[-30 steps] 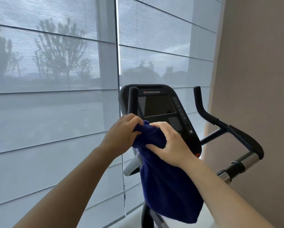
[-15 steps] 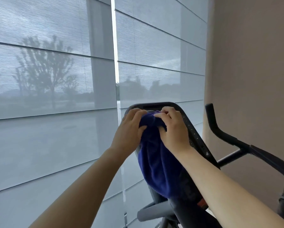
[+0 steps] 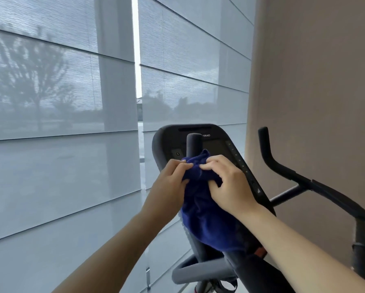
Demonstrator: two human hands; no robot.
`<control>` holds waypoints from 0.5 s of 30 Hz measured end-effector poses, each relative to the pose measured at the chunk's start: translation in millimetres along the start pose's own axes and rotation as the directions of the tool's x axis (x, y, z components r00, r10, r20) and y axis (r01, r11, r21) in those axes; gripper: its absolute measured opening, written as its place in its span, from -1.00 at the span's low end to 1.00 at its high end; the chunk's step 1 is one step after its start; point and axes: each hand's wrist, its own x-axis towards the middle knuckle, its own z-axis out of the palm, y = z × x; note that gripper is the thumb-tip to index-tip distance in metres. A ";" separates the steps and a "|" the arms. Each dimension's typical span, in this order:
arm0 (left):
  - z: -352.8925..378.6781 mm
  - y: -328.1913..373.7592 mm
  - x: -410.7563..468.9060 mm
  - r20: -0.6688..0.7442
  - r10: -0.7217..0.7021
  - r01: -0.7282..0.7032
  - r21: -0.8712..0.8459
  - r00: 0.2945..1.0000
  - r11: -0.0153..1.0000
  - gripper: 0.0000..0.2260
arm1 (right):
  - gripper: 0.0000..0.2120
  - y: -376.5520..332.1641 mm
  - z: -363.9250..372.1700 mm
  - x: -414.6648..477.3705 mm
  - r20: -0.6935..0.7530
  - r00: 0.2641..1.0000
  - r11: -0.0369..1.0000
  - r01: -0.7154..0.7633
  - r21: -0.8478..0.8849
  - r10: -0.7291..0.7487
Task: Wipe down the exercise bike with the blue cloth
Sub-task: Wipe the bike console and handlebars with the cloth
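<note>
Cloth (image 3: 200,199): dark blue, plush, bunched at the top, its tail draped over the bike (image 3: 287,176) console. Your left hand (image 3: 168,185) and right hand (image 3: 230,185) both pinch it closed around the left grip post (image 3: 194,146), apparently so the wipe covers all sides.

We see the exercise bike (image 3: 259,269) carrying the blue cloth (image 3: 204,210), draped over its left upright handlebar (image 3: 193,144) w/ the black console (image 3: 217,142) just behind. Cloth hangs down the post; grey lower bar (image 3: 198,271) sits below it.
</note>
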 end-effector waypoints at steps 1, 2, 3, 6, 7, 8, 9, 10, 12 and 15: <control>-3.2 -0.1 4.6 -0.008 0.025 -0.024 0.019 1.000 1.000 -0.77 | -0.60 -2.0 -0.5 4.6 -0.021 1.000 1.000 0.012 -0.020 -0.013; -7.3 0.5 11.9 -0.023 0.040 -0.039 0.032 0.999 0.999 -0.78 | -0.59 -3.6 -0.5 11.2 -0.056 0.998 0.999 0.026 -0.043 -0.028; -10.4 0.9 20.5 -0.048 0.049 -0.046 0.045 0.998 0.998 -0.78 | -0.58 -4.6 0.7 18.9 -0.096 0.995 0.997 0.033 -0.070 -0.040; -11.6 0.0 40.4 -0.089 0.057 -0.046 0.117 0.994 0.992 -0.67 | -0.57 -5.6 12.0 31.3 -0.127 0.991 0.991 0.019 -0.130 -0.035; -7.4 -1.7 40.6 -0.063 0.071 -0.060 0.152 0.995 0.987 -0.65 | -0.55 -5.4 17.4 29.6 -0.106 0.994 0.992 0.010 -0.126 -0.024; -2.9 -2.2 37.9 -0.044 0.069 -0.063 0.126 0.997 0.990 -0.65 | -0.54 -5.2 21.6 25.4 -0.088 0.996 0.994 0.003 -0.110 -0.013; 1.3 -3.2 31.2 -0.040 0.062 -0.057 0.123 0.997 0.991 -0.66 | -0.54 -4.7 24.2 20.2 -0.077 0.997 0.996 0.002 -0.095 -0.010; 3.8 -4.1 24.9 -0.039 0.054 -0.050 0.090 0.998 0.995 -0.63 | -0.56 -4.2 24.2 16.5 -0.069 0.997 0.996 0.010 -0.086 -0.016; 5.5 -7.5 16.6 -0.041 0.127 -0.119 0.165 0.991 0.979 -0.48 | -0.58 -1.7 19.8 13.9 -0.034 0.999 0.996 0.033 -0.086 -0.036; 9.3 -13.4 9.8 -0.014 0.099 -0.095 0.177 0.995 0.980 -0.44 | -0.54 -1.7 12.1 10.5 0.031 0.999 0.996 0.038 -0.087 -0.035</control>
